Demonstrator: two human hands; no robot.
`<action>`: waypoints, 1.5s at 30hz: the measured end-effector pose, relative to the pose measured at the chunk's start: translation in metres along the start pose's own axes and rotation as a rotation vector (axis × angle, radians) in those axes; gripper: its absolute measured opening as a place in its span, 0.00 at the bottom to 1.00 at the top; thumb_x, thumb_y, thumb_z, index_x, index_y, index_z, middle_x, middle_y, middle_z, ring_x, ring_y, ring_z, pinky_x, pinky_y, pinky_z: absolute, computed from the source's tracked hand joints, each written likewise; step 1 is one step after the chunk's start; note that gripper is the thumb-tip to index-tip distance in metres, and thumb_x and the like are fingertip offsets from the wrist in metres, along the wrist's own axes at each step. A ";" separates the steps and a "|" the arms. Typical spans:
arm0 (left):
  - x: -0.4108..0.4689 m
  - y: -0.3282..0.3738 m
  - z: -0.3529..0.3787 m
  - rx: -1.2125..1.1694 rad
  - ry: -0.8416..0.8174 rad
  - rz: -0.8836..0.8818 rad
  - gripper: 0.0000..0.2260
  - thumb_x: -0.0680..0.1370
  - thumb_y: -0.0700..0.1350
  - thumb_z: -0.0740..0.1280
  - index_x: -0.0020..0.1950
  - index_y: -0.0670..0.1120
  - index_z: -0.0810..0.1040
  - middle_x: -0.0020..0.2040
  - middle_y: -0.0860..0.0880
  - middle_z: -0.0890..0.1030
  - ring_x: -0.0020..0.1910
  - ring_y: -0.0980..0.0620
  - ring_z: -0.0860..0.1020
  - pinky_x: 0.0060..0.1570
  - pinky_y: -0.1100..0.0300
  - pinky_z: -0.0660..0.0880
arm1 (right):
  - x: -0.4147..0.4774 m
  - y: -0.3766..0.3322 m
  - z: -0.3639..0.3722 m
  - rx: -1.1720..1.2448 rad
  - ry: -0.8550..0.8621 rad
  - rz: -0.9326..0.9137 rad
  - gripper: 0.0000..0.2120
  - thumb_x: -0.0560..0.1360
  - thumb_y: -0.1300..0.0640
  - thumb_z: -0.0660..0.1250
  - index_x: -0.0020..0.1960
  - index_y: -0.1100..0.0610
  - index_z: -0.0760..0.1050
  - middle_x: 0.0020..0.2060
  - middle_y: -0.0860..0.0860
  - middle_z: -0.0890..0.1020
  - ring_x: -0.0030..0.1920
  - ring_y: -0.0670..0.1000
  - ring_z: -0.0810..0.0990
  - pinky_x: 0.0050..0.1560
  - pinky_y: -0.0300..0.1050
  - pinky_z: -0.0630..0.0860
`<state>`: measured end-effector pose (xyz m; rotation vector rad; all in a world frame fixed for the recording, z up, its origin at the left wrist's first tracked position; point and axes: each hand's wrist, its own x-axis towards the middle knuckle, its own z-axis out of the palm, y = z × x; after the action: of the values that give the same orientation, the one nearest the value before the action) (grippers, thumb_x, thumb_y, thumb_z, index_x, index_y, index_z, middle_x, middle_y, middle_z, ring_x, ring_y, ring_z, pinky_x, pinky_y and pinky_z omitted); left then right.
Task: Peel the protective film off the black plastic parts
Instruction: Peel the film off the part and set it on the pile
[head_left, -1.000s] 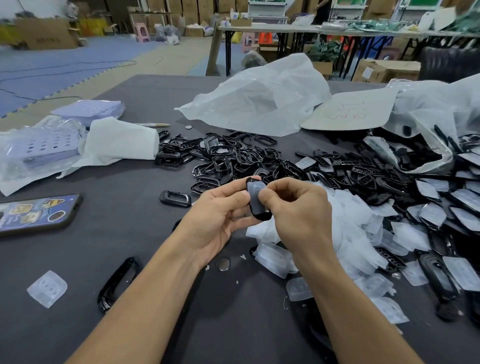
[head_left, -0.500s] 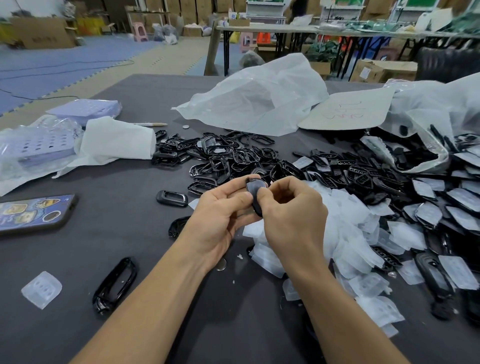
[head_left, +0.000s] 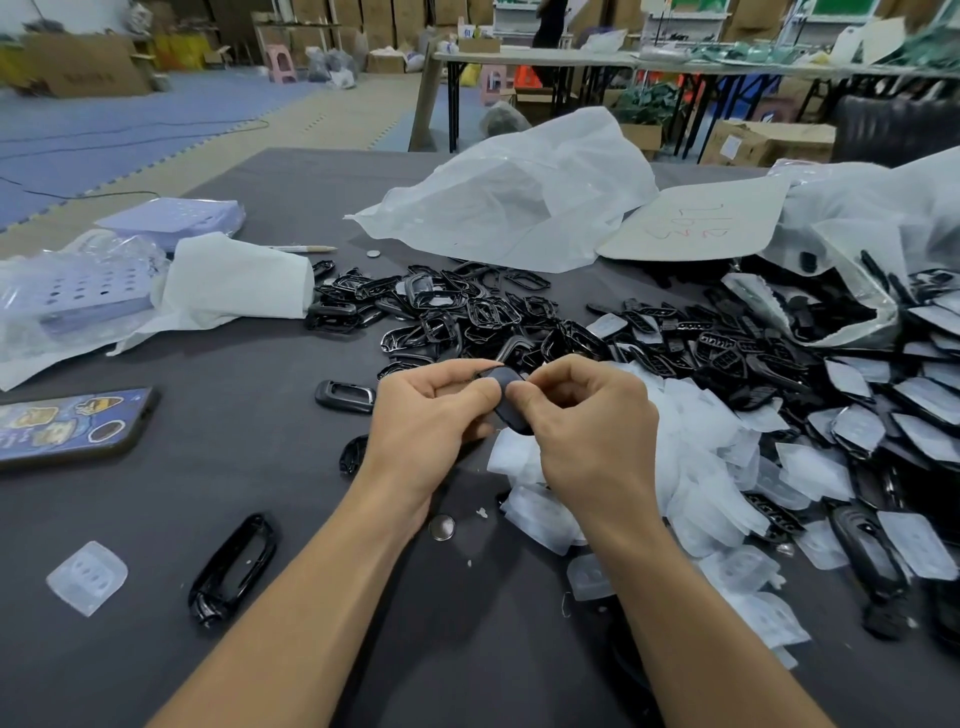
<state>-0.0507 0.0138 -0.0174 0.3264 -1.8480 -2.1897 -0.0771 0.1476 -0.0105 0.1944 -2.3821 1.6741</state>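
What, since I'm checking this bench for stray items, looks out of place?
A small round silvery disc lies on the dark grey table by the left hand, unlike the black plastic parts. One clear peeled film sits alone near-left, apart from the white film pile.

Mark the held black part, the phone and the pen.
black part (head_left: 513, 415): head view, its dark lower end.
phone (head_left: 67, 428): head view, middle of its decorated back.
pen (head_left: 300, 249): head view, middle of its barrel.

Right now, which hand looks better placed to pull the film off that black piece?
Probably the right hand: it pinches at the upper edge of the black part, while the left hand grips the part steady.
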 end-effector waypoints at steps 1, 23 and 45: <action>0.000 0.000 0.000 0.013 0.021 0.000 0.11 0.77 0.36 0.73 0.44 0.51 0.90 0.40 0.43 0.87 0.37 0.49 0.79 0.38 0.63 0.80 | 0.000 0.000 0.000 0.010 -0.008 -0.006 0.08 0.71 0.54 0.78 0.36 0.50 0.82 0.30 0.42 0.84 0.34 0.43 0.84 0.39 0.42 0.81; 0.003 0.004 -0.009 0.023 0.134 -0.015 0.08 0.75 0.29 0.73 0.43 0.41 0.85 0.35 0.42 0.86 0.30 0.50 0.83 0.29 0.65 0.77 | 0.005 0.000 -0.002 0.286 -0.138 0.080 0.11 0.71 0.67 0.74 0.43 0.51 0.86 0.35 0.48 0.87 0.34 0.45 0.83 0.38 0.38 0.77; 0.001 0.000 -0.005 0.149 0.025 0.013 0.12 0.75 0.30 0.70 0.41 0.44 0.88 0.36 0.41 0.87 0.32 0.50 0.85 0.30 0.64 0.77 | 0.009 0.003 -0.003 0.310 -0.137 0.049 0.14 0.74 0.71 0.70 0.43 0.52 0.85 0.31 0.47 0.83 0.32 0.47 0.79 0.34 0.39 0.75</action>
<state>-0.0498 0.0089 -0.0180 0.3681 -1.9980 -2.0353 -0.0857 0.1519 -0.0096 0.3136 -2.2212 2.1110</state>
